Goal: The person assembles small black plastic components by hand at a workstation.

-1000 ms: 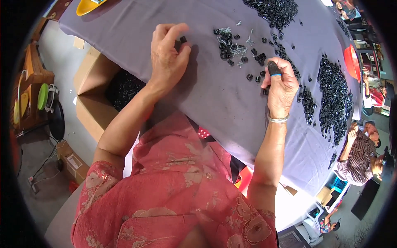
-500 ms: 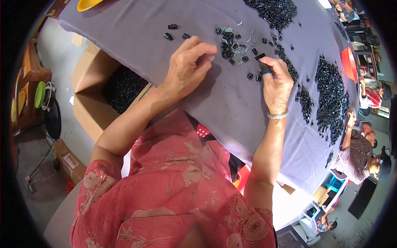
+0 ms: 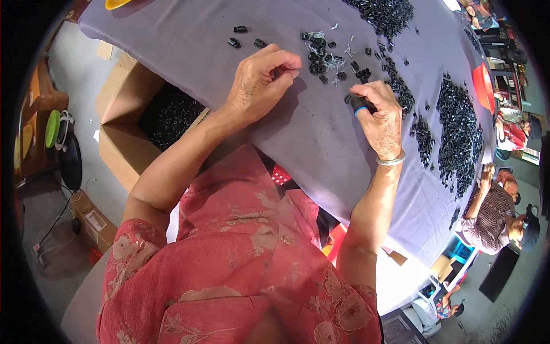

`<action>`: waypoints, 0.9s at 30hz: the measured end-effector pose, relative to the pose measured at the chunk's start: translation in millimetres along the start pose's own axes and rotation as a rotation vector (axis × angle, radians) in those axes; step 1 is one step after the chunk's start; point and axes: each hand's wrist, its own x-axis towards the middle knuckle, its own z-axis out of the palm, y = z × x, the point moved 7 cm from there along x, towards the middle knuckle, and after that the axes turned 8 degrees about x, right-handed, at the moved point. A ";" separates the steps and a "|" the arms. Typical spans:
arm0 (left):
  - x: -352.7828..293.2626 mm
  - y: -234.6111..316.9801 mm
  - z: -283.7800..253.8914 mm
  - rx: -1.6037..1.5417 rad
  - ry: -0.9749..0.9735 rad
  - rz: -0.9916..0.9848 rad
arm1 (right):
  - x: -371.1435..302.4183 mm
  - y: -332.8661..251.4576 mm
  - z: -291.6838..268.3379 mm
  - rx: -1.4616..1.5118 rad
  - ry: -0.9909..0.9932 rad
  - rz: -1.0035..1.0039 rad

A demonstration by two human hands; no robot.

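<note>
My left hand is held over the grey cloth with thumb and fingertips pinched; whatever lies between them is hidden. My right hand wears a bracelet and a dark finger cover with a blue band. Its thumb and fingers close on a small black plastic part at the cloth. Between and beyond the hands lies a loose cluster of black plastic parts mixed with small silvery screws. Three more black parts lie apart, beyond my left hand.
Large heaps of small black pieces cover the right of the cloth-covered table, with another heap at the far side. A red bowl stands near the right edge. An open cardboard box of black pieces stands at left. Other people sit at right.
My right hand has drawn slightly down and left from the black parts by the cluster to those nearer me. The left hand stays pinched in nearly the same place.
</note>
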 end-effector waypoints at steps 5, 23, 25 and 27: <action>1.5 2.7 -1.0 0.008 0.016 0.034 | 1.8 -3.1 -1.3 0.103 0.072 0.074; -0.9 0.5 3.1 -0.057 0.022 0.073 | 40.8 -37.9 42.5 -0.269 -0.079 -0.087; 0.4 2.7 0.5 -0.060 0.020 0.066 | 41.5 -37.2 44.8 -0.287 -0.094 -0.089; -0.4 6.2 -1.9 -0.063 0.018 0.060 | 36.0 -36.8 39.0 -0.087 0.027 -0.073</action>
